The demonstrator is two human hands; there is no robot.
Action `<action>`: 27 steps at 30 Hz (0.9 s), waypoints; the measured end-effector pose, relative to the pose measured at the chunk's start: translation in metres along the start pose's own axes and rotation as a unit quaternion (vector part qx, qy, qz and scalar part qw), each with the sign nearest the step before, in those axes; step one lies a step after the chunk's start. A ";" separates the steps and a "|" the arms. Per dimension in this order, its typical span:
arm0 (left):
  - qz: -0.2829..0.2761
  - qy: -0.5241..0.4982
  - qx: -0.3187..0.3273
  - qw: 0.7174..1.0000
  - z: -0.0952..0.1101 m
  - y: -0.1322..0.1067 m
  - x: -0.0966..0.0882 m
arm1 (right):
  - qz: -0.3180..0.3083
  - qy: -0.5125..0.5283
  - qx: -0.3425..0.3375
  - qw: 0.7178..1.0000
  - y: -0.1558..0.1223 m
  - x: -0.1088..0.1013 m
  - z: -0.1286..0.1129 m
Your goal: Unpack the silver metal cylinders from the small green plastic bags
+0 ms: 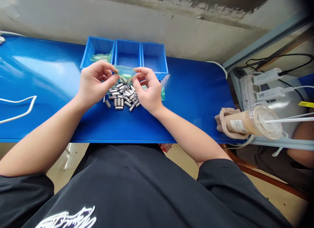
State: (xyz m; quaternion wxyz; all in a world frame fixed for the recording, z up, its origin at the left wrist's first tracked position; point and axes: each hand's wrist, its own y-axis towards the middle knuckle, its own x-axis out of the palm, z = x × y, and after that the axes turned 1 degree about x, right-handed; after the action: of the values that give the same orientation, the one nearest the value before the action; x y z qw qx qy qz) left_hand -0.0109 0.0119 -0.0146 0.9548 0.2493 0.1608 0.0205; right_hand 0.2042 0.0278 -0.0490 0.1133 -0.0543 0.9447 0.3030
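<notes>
From my remote seat, I look down through the head camera at a small clear bag [125, 71] with a greenish tint, held up above a loose pile of metal pieces [122, 98] and in front of three blue bins. The left hand [95, 82] pinches one side of it between thumb and fingers; the right hand [150, 90] pinches the other side the same way. I judge the bag to be light, limp and rather slick, thin enough to crease or slide, so its two side edges look like the best places to grip. Something pale sits in its lower part, too small for me to identify. The metal pieces are short, grey and block-like, with shiny faces; they look stiff and hard. Similar clear packets [101, 57] lie crumpled in the left bin [97, 44], beside the middle bin [128, 53] and the right bin [153, 54], all smooth, straight-walled and probably plastic. The tabletop [191, 97] is glossy blue, and on its far right a plastic cup [241, 121] stands in a rough, pulp-like holder [221, 123].
</notes>
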 end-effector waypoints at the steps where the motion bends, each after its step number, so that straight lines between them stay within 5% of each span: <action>1: 0.000 0.000 0.003 1.000 0.000 0.000 0.000 | 0.000 -0.001 -0.002 1.000 0.000 0.000 0.001; 11: -0.008 -0.050 -0.006 0.999 0.005 0.000 0.004 | 0.016 -0.028 -0.052 0.998 0.002 -0.002 -0.002; 27: -0.006 0.032 0.009 0.999 0.012 -0.003 0.002 | -0.011 0.034 0.005 0.999 0.002 -0.003 -0.006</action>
State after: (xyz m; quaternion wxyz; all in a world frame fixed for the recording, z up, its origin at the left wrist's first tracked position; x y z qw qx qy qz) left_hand -0.0058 0.0040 -0.0070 0.9470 0.2559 0.1933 0.0211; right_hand 0.2060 0.0257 -0.0425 0.0851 -0.0741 0.9489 0.2948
